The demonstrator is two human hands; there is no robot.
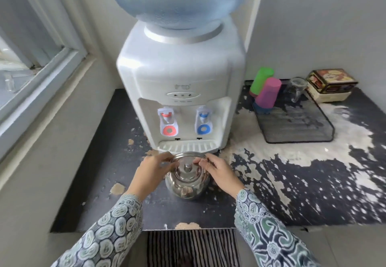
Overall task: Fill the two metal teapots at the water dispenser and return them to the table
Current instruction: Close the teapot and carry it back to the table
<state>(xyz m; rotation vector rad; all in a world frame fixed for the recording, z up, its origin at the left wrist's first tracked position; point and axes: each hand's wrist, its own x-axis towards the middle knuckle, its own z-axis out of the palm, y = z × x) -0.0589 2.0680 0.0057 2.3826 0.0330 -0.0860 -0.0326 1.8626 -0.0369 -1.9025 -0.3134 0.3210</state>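
One metal teapot (187, 183) is seen on the dark desk (271, 193), between the two hands and just in front of the dispenser (179, 83). Its arched handle is gripped on one side by the fingers of the left hand (153, 171) and on the other side by the fingers of the right hand (219, 172). The lid (188, 170) is seen closed on the teapot, and beyond the right hand a mesh tray (296, 124) with cups (268, 93) is placed.

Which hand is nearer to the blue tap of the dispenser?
Right. The right hand is on the right side of the teapot, almost below the blue tap. The left hand is on the teapot's left side, below the red tap.
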